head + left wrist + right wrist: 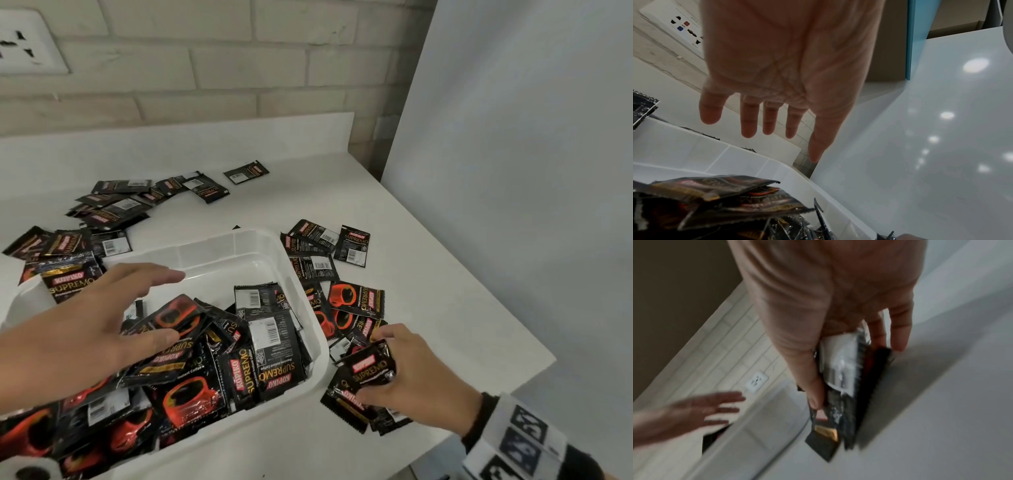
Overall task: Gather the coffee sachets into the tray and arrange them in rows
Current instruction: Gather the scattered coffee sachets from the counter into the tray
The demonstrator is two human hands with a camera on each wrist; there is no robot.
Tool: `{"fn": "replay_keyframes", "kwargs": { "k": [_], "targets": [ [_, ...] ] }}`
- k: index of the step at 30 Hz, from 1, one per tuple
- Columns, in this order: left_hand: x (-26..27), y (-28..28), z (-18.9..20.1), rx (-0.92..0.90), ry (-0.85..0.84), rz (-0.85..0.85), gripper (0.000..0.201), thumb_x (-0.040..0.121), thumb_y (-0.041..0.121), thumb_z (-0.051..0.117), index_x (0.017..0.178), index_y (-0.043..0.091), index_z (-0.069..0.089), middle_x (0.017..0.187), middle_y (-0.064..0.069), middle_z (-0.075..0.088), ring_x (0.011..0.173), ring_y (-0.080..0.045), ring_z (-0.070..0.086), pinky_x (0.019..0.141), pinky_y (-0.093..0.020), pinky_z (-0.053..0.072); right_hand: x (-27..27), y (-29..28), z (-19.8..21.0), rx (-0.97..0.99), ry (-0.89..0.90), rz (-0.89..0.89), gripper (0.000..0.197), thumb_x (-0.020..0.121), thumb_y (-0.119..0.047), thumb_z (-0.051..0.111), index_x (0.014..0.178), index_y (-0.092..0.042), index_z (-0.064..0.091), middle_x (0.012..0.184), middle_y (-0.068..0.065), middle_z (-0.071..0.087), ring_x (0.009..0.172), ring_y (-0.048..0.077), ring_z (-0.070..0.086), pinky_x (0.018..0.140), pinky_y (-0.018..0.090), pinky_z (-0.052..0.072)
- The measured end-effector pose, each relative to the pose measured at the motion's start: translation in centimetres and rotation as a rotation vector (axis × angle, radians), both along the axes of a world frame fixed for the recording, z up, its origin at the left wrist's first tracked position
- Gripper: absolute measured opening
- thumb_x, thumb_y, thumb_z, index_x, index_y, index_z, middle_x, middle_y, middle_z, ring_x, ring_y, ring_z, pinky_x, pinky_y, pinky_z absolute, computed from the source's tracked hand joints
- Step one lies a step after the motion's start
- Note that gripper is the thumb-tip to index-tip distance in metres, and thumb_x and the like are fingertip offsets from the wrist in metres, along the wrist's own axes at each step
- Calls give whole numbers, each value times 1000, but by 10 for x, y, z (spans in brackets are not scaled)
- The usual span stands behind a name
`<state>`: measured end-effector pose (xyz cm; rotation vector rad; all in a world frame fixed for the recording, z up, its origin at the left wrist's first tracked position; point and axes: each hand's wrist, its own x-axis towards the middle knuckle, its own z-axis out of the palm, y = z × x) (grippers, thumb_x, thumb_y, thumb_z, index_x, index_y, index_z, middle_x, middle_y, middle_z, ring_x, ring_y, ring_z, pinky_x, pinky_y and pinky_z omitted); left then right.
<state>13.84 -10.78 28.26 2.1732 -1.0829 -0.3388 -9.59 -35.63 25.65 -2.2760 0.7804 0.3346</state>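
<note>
Fingers [748, 118] of the left hand [102, 318] are spreading straight and holding nothing, hovering over the tray [301, 284], where many sachets [205, 370] are lying in a loose heap, not in rows. More sachets [113, 205] are lying scattered on the counter [428, 308] behind the tray, and others [329, 250] just beside its right wall. At the right, the right hand [407, 370] is pinching a small bundle [370, 370] between thumb and fingers, near the counter edge. These packets are looking light, thin and glossy, so probably slippery; I think pinching them flat across the middle is safer than at the crimped ends.
</note>
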Motion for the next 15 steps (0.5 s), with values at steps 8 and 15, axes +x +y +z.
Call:
{"fn": "replay_keyframes", "kwargs": {
  "k": [8,15],
  "targets": [
    [1,1,6,53,48,-10,63,41,89,53,101,80,37,109,55,35,105,-10,53,84,-35,42,4,-1,2,121,-97,-13,53,74,-18,75,113,-23,39,98,-8,61,82,8,62,70,20,53],
    [4,-2,8,88,50,-22,66,38,94,50,101,79,38,108,51,38,108,11,47,83,-31,41,28,-57,31,177,-161,-13,72,68,-12,80,123,-28,36,106,-10,59,98,10,58,88,20,44]
  ]
}}
